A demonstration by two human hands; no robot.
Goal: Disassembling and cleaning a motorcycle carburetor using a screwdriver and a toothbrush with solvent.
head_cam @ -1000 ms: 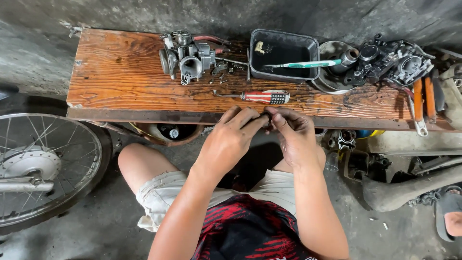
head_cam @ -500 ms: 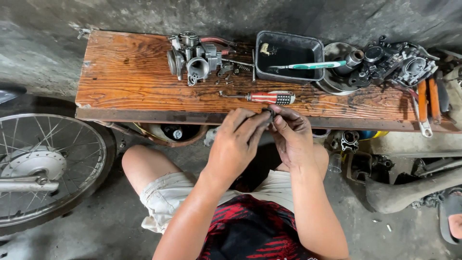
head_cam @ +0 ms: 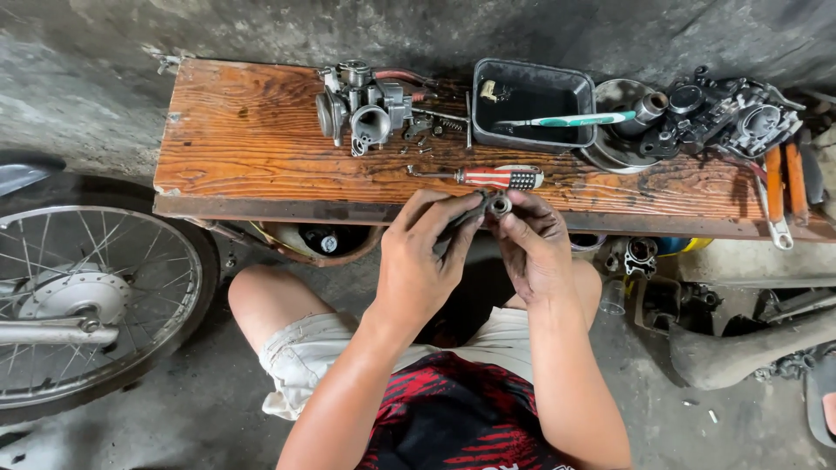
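Right at the near edge of the desk [head_cam: 261, 165], both hands meet over the person's lap around one small part. The right hand [head_cam: 535, 252] pinches a small round metal piece [head_cam: 499, 205] between thumb and forefinger, its open end turned up toward the camera. The left hand [head_cam: 418, 261] closes its fingers [head_cam: 453, 218] on a dark slender part [head_cam: 466, 216] that runs slantwise from lower left up to the right, its tip touching the metal piece. So the long axis points from the left hand across into the right, and both hands sit equally close, touching at the fingertips. Neither hand is open; each grips its own piece. Just beyond them on the desk lies a red-handled screwdriver [head_cam: 501, 178], lengthwise left to right, with a carburetor [head_cam: 366, 109] farther off and a dark tray [head_cam: 533, 104] beside it.
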